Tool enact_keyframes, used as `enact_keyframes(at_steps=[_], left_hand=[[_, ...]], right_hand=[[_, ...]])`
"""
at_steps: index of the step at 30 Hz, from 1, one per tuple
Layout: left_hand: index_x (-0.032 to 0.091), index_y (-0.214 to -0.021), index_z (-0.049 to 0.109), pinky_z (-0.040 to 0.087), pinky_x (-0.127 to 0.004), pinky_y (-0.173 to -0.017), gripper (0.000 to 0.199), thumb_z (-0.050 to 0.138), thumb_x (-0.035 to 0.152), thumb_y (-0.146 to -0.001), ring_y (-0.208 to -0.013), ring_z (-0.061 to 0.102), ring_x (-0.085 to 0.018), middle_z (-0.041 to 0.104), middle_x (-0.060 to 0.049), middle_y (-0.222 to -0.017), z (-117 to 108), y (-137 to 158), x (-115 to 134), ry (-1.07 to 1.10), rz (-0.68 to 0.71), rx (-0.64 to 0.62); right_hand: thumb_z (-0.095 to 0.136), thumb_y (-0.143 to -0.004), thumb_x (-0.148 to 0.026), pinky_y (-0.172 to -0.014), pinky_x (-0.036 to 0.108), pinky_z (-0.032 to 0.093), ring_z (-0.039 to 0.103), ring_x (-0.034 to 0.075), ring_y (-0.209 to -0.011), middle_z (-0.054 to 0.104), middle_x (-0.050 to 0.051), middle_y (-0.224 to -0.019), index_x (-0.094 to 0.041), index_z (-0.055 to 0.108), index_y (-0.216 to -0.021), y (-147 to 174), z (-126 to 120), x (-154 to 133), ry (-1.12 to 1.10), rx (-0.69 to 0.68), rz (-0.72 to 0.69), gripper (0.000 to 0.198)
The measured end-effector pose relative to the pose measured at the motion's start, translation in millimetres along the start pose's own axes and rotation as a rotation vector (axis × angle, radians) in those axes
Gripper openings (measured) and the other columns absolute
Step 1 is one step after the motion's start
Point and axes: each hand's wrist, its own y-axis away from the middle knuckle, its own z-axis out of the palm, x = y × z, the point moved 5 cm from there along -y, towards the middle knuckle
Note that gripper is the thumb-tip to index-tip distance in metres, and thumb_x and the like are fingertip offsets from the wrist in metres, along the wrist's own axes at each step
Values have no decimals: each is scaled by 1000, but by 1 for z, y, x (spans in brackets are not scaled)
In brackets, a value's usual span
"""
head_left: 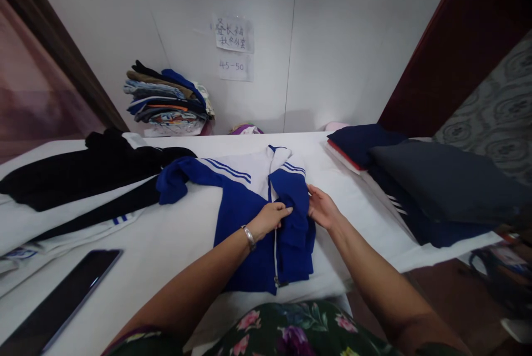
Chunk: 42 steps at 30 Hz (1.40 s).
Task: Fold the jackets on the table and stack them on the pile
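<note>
A blue and white zip jacket [245, 223] with striped shoulders lies on the white table. Its right side is folded inward, with the blue sleeve lying down over the front beside the zip, while the left sleeve [174, 181] stretches out to the left. My left hand [272, 218], a silver bracelet at its wrist, pinches the blue cloth near the zip at mid-height. At the jacket's right folded edge, my right hand [323, 207] touches the fabric with fingers extended; some fingertips are hidden by the cloth.
Black and white garments [83, 173] lie loosely at left, near a dark phone-like slab [66, 300]. Folded dark clothes [440, 184] are piled at right. A tall clothes stack [166, 98] stands by the back wall, left of handwritten paper signs [235, 34].
</note>
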Motion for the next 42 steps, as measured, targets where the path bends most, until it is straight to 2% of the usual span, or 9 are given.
enact_keyframes(at_steps=[4, 9, 17, 20, 23, 26, 30, 34, 42], left_hand=[[20, -66, 47, 32, -22, -46, 38, 58, 56, -70, -43, 41, -8, 46, 5, -53, 2, 7, -2, 282, -93, -3], [20, -59, 51, 29, -24, -43, 35, 58, 51, -73, -38, 41, -10, 45, 4, -45, 1, 12, -6, 128, -91, 20], [20, -60, 58, 38, -27, -61, 43, 33, 39, -89, -66, 60, -17, 65, -3, -65, -22, 23, 18, -780, 117, 155], [19, -58, 59, 40, -29, -62, 37, 40, 36, -85, -71, 62, -21, 66, -7, -67, -23, 26, 10, -889, 37, 88], [19, -64, 61, 43, -32, -67, 33, 45, 40, -84, -76, 64, -24, 67, -8, -71, -25, 29, 14, -997, 71, 145], [21, -85, 62, 45, -33, -76, 32, 41, 44, -89, -85, 63, -22, 68, -6, -84, -21, 30, 31, -1021, 251, 303], [19, -121, 54, 35, -38, -104, 44, 44, 46, -88, -126, 45, -23, 53, -11, -132, 5, 27, 35, -940, 517, 204], [13, -137, 41, 20, -46, -114, 65, 43, 52, -86, -140, 22, -27, 31, -14, -149, 29, 24, 2, -1018, 383, -23], [12, -142, 35, 15, -45, -116, 66, 37, 51, -88, -142, 13, -24, 21, -11, -152, 29, 32, -22, -1013, 308, 58]], right_hand=[[48, -88, -33, -67, 25, 52, 65, 13, -71, 68, 1, -84, -22, 57, -94, 6, -7, 13, -31, 1, 54, 16], [56, -85, -38, -60, 24, 51, 63, 13, -64, 67, 2, -75, -19, 57, -85, 11, -13, 37, 29, 38, 124, 19], [70, -69, -34, -44, 21, 46, 56, 11, -50, 61, -3, -61, -19, 55, -81, 12, -23, 34, 284, 202, -25, 24], [66, -72, -32, -39, 24, 45, 54, 12, -42, 59, -4, -57, -19, 57, -93, 12, -38, 29, 620, 218, 7, 27], [64, -74, -30, -46, 28, 50, 60, 15, -52, 66, 0, -75, -22, 54, -116, 5, -54, 7, 1004, 327, -185, 45], [57, -80, -30, -76, 33, 54, 64, 20, -93, 64, 7, -112, -22, 50, -127, -14, -54, -19, 1224, 382, -430, 49], [40, -91, -37, -107, 34, 33, 34, 21, -134, 39, 10, -145, -15, 39, -139, -66, -39, -38, 1630, 361, -376, 52], [38, -92, -44, -112, 40, 19, 15, 26, -141, 25, 16, -151, -8, 31, -142, -123, -33, -42, 1785, 363, -233, 62], [30, -91, -54, -110, 49, 9, 7, 27, -142, 16, 11, -155, -15, 28, -144, -174, -33, -16, 1929, 271, -84, 66]])
